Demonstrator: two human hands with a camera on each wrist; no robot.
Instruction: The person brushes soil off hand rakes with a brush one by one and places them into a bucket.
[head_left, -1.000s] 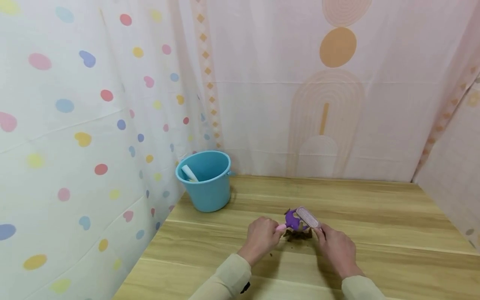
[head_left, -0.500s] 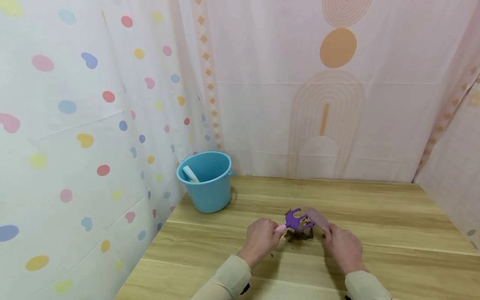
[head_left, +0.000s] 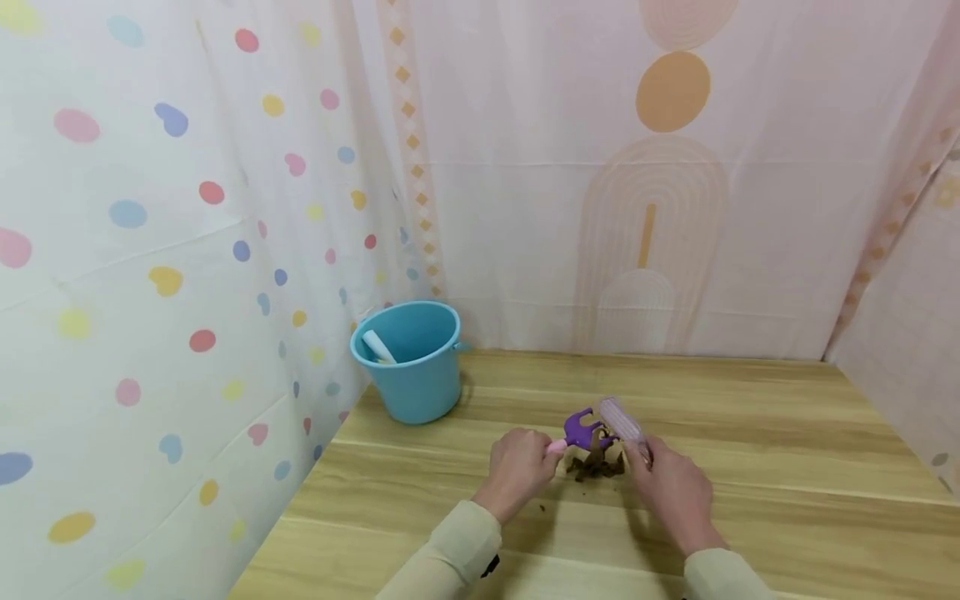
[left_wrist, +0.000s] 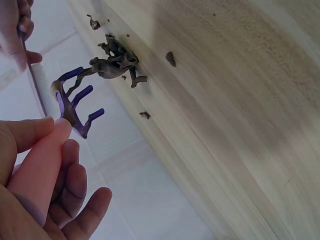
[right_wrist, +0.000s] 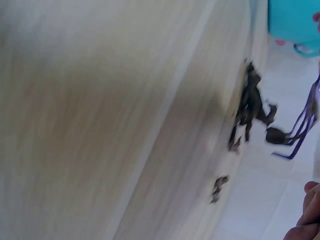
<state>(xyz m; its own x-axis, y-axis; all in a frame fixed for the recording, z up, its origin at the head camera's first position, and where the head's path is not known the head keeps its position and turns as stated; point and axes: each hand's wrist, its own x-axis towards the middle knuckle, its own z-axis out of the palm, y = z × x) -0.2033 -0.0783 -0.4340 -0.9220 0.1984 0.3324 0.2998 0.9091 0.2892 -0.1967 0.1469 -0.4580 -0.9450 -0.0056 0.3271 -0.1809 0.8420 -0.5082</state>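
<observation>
My left hand (head_left: pixel 521 467) grips the pink handle of a purple hand rake (head_left: pixel 581 429), holding its curved tines above the table. A brown, crumpled scrap (head_left: pixel 597 447) hangs from the tines over a small heap of dry, leaf-like debris (head_left: pixel 592 468). In the left wrist view, the scrap (left_wrist: pixel 80 80) reaches from a tine toward the heap (left_wrist: pixel 112 62). My right hand (head_left: pixel 675 492) holds a flat pinkish paddle (head_left: pixel 621 418) with an oblong, grainy-looking head. That head is close beside the tines; whether they touch, I cannot tell. The right wrist view shows only some fingertips (right_wrist: pixel 312 210).
A light-blue bucket (head_left: pixel 420 392) stands at the table's back left with a white roll-like item (head_left: pixel 378 346) inside. Loose brown bits (left_wrist: pixel 170 58) lie on the wooden table (head_left: pixel 750 442). Patterned curtains (head_left: pixel 517 208) enclose the left, back and right sides.
The paddle swung right, away from the rake, then came back left and higher. My left hand has raised the rake slightly. A brown scrap now hangs visibly from its tines.
</observation>
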